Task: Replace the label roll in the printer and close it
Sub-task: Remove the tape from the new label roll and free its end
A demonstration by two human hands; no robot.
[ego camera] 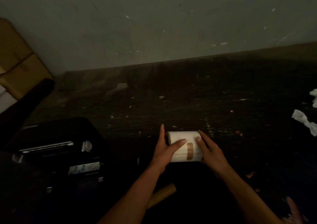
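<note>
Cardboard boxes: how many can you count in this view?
2. Both boxes are stacked at the far left against the wall: upper, lower. More may lie beyond the frame's edge.

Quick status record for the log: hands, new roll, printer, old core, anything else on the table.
left hand: gripping the roll's left end, thumb on top
right hand: gripping the roll's right end
label roll: white, on its side between both hands, brown tape strip across its loose end
printer: black, left of the hands, lid looks open
cardboard tube: bare, under the left forearm
crumpled paper: far right
table: dark, scuffed
</note>
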